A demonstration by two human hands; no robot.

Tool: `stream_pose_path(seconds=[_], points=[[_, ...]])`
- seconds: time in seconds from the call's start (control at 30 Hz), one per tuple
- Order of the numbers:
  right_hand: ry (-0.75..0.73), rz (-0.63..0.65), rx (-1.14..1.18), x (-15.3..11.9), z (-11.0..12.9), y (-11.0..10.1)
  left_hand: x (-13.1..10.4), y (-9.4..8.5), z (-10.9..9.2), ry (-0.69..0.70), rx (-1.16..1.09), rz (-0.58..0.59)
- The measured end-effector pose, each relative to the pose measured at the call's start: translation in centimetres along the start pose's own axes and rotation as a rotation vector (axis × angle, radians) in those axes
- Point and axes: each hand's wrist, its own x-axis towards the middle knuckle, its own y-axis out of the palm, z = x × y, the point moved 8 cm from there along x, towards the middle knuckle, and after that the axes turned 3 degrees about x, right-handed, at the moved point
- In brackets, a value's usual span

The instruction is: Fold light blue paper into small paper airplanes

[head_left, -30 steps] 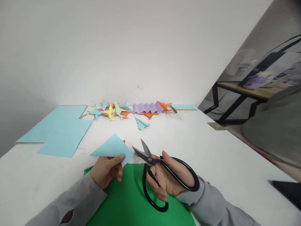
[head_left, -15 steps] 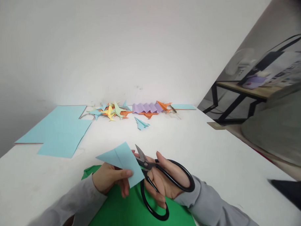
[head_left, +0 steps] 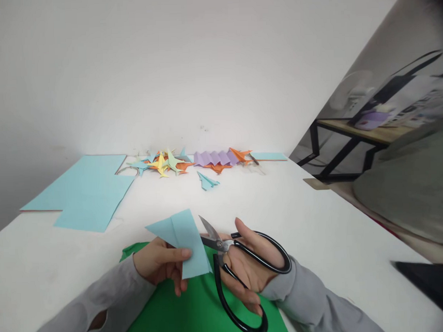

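In the head view, the left hand [head_left: 161,260] grasps a piece of folded blue paper [head_left: 183,235], the thumb pressed flat on its near face and the other fingers curled behind and below. The paper stands up from that grip and leans slightly, one sharp corner pointing left above the knuckles and its broad end reaching past the thumb to the right; a crease runs down its upper part. The right hand [head_left: 245,269], palm turned upward, grasps a pair of black-handled scissors [head_left: 219,244], the thumb through the upper loop and fingers through the lower one. The blades are parted: the upper one points up and left, clear of the paper, while the tip of the lower one is hidden behind the paper's right edge, so whether it touches cannot be told. The paper is thus directly in the left hand and just left of the right hand. Beneath both hands spreads a green cloth [head_left: 190,307] on the white table [head_left: 266,198]. Well beyond them lie a small blue paper plane [head_left: 208,182], a heap of colored folded figures [head_left: 166,163] and a pleated purple paper [head_left: 214,158]; larger blue sheets [head_left: 91,185] lie off to the left.
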Motion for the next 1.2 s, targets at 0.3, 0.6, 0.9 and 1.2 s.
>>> stream_pose_path(seconds=[0.3, 0.6, 0.9, 1.2], points=[[0.018, -0.013, -0.028, 0.3, -0.3, -0.4, -0.2, 0.8, 1.5, -0.175, 0.038, 0.016], [0.039, 0.003, -0.020, 0.3, -0.4, -0.3, -1.0, 2.0, 1.2, -0.233, 0.168, 0.250], [0.136, 0.017, -0.034, -0.3, -1.3, -0.3, -1.4, -2.4, -3.2, -0.059, 0.065, -0.098], [0.144, 0.043, -0.011, 0.0, -1.9, -0.7, -1.4, -0.4, -1.6, -0.177, 0.379, 0.051]])
